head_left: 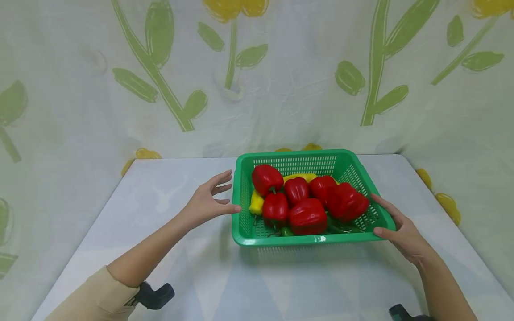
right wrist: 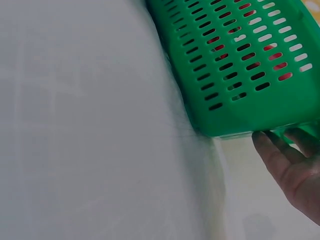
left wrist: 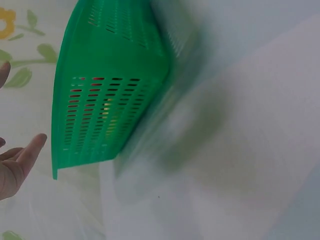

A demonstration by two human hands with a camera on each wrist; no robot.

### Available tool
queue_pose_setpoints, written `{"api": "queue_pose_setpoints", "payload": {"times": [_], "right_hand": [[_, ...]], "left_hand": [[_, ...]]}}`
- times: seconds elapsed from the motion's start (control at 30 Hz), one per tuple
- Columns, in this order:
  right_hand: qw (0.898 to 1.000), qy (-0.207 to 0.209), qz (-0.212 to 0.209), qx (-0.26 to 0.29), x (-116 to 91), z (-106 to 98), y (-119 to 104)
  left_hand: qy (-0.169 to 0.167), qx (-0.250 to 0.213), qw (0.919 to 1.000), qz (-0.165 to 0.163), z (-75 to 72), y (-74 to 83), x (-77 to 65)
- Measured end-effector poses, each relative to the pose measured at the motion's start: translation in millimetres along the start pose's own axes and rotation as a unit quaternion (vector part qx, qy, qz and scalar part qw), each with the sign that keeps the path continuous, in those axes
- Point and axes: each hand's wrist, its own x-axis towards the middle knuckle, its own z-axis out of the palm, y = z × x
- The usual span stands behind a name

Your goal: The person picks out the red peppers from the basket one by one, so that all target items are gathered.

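A green plastic basket (head_left: 277,241) with slotted walls sits on the white table, filled with several red bell peppers (head_left: 308,216), yellow peppers (head_left: 257,203) and some green ones (head_left: 343,226) low at the front. My left hand (head_left: 206,203) is beside the basket's left end, its fingers spread and loosely bent, holding nothing. In the left wrist view a gap shows between those fingers (left wrist: 31,152) and the rim. At the right front corner my right hand (head_left: 401,229) grips the rim, thumb on top; the right wrist view shows its fingertips (right wrist: 265,145) against the end wall.
The white table (head_left: 160,249) with pale blue shapes extends left, right and in front of the basket. Behind it hangs a pale curtain (head_left: 281,111) with green leaves and yellow flowers. Dark wrist devices (head_left: 154,296) show on the forearms.
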Motion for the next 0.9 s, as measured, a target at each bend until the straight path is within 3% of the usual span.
{"api": "queue_pose_setpoints", "payload": {"times": [0.23, 0.47, 0.67, 0.9], "right_hand": [[1.000, -0.004, -0.011, 0.013, 0, 0, 3], [1.000, -0.005, -0.008, 0.019, -1, -1, 1], [1.000, -0.007, -0.006, 0.023, -1, -1, 2], [1.000, -0.007, -0.002, 0.020, -1, -2, 2]], "left_hand": [[-0.012, 0.009, 0.9998, -0.010, 5.5, 8.5, 21.2], [-0.014, 0.059, 0.9972, -0.043, 13.3, 15.5, 45.3], [-0.037, 0.075, 0.9936, -0.075, 21.8, 22.8, 64.7], [-0.061, 0.109, 0.9882, -0.088, 30.1, 28.3, 87.0]]}}
